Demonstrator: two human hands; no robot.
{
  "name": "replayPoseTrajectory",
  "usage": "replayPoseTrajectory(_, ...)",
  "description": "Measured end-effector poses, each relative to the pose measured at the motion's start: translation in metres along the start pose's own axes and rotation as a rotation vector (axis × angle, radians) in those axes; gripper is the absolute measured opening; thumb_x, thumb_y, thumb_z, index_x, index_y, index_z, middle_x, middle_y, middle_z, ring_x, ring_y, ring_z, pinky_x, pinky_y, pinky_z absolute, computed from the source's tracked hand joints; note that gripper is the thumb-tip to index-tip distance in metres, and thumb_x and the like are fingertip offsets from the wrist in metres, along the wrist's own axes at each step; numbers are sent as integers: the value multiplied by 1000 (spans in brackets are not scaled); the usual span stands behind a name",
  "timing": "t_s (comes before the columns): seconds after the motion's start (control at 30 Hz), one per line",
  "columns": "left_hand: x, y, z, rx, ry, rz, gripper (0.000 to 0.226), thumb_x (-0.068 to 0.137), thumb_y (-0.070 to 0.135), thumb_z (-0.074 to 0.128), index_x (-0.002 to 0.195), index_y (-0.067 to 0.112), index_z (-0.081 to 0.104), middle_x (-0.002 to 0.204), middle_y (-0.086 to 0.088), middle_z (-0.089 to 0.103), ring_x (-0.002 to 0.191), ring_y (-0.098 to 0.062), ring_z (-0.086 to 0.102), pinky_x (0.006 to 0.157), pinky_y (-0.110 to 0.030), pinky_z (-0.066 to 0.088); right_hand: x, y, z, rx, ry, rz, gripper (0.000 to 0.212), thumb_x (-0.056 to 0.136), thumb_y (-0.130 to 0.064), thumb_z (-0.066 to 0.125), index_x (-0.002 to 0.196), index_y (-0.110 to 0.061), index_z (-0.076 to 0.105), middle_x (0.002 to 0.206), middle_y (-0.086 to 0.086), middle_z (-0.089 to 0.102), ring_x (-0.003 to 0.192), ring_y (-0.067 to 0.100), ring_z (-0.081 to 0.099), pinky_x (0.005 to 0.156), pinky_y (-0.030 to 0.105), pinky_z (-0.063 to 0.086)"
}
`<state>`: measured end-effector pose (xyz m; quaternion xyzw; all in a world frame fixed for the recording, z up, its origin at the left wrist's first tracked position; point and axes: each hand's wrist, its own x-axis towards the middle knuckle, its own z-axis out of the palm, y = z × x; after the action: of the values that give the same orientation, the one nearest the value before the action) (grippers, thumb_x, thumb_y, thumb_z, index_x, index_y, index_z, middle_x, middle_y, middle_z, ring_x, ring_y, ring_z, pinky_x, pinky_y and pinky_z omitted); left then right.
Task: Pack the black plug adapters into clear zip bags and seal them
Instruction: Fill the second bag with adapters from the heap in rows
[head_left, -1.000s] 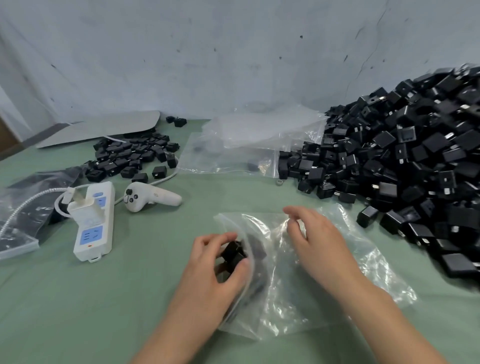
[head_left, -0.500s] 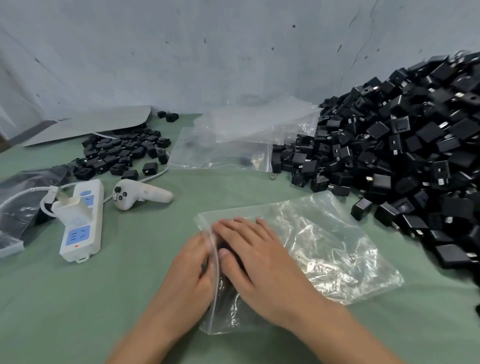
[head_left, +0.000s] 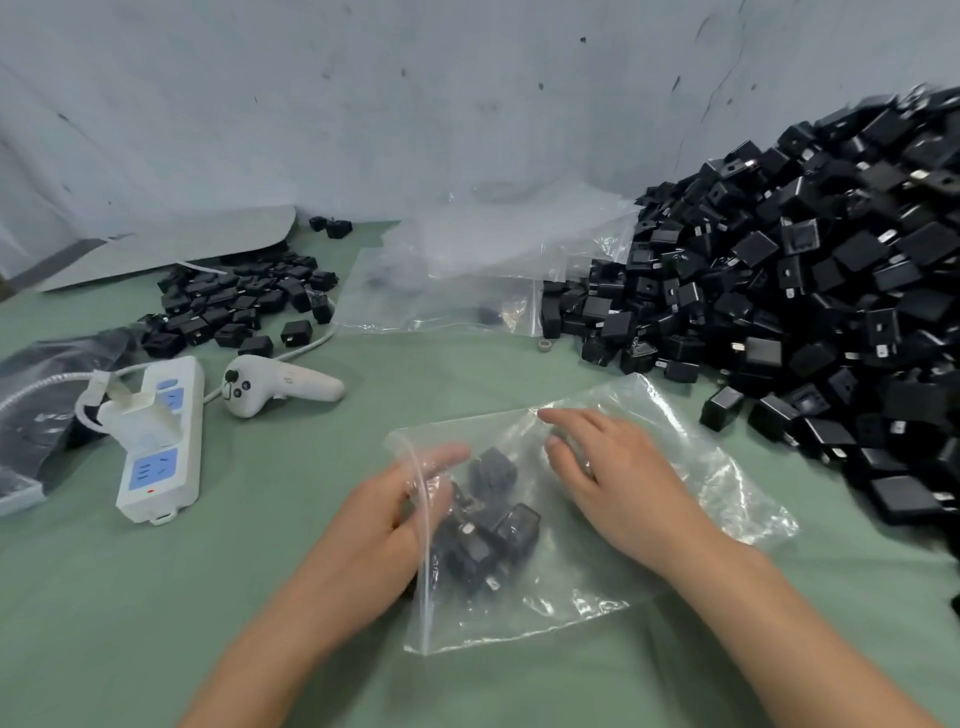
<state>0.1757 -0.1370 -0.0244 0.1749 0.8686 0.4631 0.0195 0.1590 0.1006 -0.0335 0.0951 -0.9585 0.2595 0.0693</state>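
Bag (head_left: 571, 597) under flat right hand (head_left: 623, 493), left hand (head_left: 379, 530) inside

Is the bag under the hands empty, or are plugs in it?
Not empty. A few black plug adapters show through the clear zip bag, bunched near its zip edge beside the left hand.
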Motion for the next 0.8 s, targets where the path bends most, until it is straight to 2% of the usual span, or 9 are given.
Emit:
replayPoseTrajectory(0.07, 4, 0, 4, 82, -87, 50, 26, 103, 37, 46, 121, 41, 64, 127, 27, 60, 120, 10, 52, 100, -11, 40, -1, 0, 2, -57, -19, -6, 43, 106, -39, 33, 147, -30, 43, 144, -11, 50, 132, 11, 41, 113, 27, 23)
replayPoseTrajectory(0.13, 8, -1, 7, 175, -121, 83, 36, 97, 53, 41, 123, 39, 63, 138, 25, 49, 131, 9, 42, 112, -21, 34, 0, 0, 5, -92, -28, -16, 44, 106, -38, 32, 148, -29, 42, 146, -10, 49, 134, 12, 40, 115, 28, 21)
replayPoseTrajectory(0.27, 12, -2, 13, 234, -149, 56, 47, 93, 69, 29, 126, 50, 58, 139, 28, 41, 131, 7, 40, 114, -27, 35, 1, 4, 6, -104, -28, -21, 42, 107, -32, 34, 148, -30, 42, 145, -10, 49, 134, 13, 41, 114, 29, 23)
replayPoseTrajectory(0.4, 17, 0, 12, 245, -133, 52, 45, 93, 67, 30, 122, 50, 59, 132, 28, 46, 124, 10, 44, 110, -23, 37, 2, 6, 4, -58, -14, 9, 42, 105, -27, 36, 146, -30, 44, 140, -10, 53, 129, 16, 45, 111, 30, 29)
replayPoseTrajectory(0.47, 21, 3, 13, 213, -90, 49, 35, 98, 55, 34, 114, 44, 63, 121, 24, 56, 115, 5, 54, 104, -28, 44, 2, 6, 3, -42, -7, 11, 41, 105, -28, 35, 146, -31, 44, 140, -10, 53, 129, 15, 44, 111, 31, 31)
replayPoseTrajectory(0.57, 29, 9, 17, 189, -32, -23, 14, 101, 37, 47, 100, 48, 55, 101, 21, 64, 98, 6, 61, 93, -29, 50, 3, 5, 2, -16, 21, 12, 40, 105, -28, 35, 143, -31, 47, 137, -12, 55, 129, 12, 45, 111, 32, 32)
replayPoseTrajectory(0.63, 33, 15, 19, 181, -34, -47, 16, 101, 33, 52, 106, 48, 54, 106, 19, 65, 101, 2, 61, 97, -31, 49, 3, 4, 3, -15, 29, 16, 39, 105, -28, 35, 141, -31, 49, 134, -13, 56, 127, 11, 46, 110, 33, 34)
replayPoseTrajectory(0.7, 37, 19, 22, 193, -53, -23, 21, 101, 38, 50, 120, 45, 57, 113, 16, 66, 108, -4, 62, 100, -33, 48, 3, 5, 3, -7, 32, 24, 38, 105, -28, 36, 140, -32, 51, 132, -14, 57, 124, 11, 47, 109, 34, 35)
replayPoseTrajectory(0.8, 38, 21, 24, 244, -62, -91, 26, 95, 56, 47, 109, 40, 62, 100, 14, 68, 94, -5, 65, 91, -36, 54, 3, 4, 4, -9, 29, 24, 38, 105, -29, 36, 138, -33, 52, 131, -14, 57, 122, 11, 48, 108, 34, 36)
